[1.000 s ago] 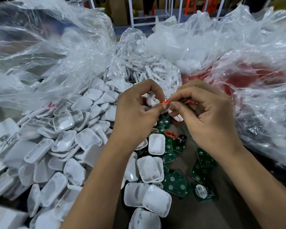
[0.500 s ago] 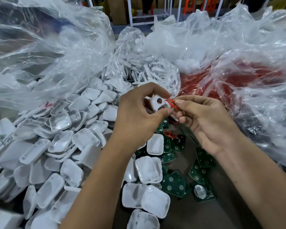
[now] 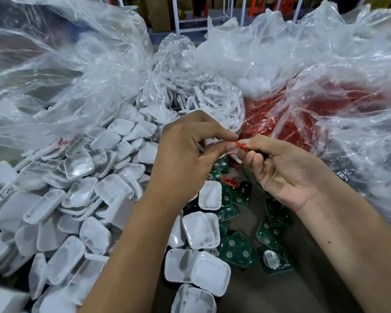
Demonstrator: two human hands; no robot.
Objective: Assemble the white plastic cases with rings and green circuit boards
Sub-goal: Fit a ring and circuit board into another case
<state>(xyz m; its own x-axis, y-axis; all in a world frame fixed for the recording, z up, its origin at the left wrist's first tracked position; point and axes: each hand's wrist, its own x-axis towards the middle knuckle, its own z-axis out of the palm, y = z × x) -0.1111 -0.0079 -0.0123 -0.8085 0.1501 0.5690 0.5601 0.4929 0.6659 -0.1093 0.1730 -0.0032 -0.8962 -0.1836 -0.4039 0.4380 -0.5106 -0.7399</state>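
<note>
White case shells (image 3: 113, 188): too many for counting, dozens piling up on the left of the worktop (image 3: 269, 290). Green circuit boards (image 3: 237, 248): roughly a dozen showing, overlapping, exact count unclear. Clear plastic bags (image 3: 66, 64): at least four showing. Red ring (image 3: 240, 146): one between two hands, left (image 3: 185, 159) and right (image 3: 280, 170).

Small red ring (image 3: 241, 146) pinched between left hand (image 3: 185, 159) and right hand (image 3: 282, 172), white plastic case (image 3: 209, 143) held behind left fingers, green circuit boards (image 3: 237, 249) scattered below.
</note>
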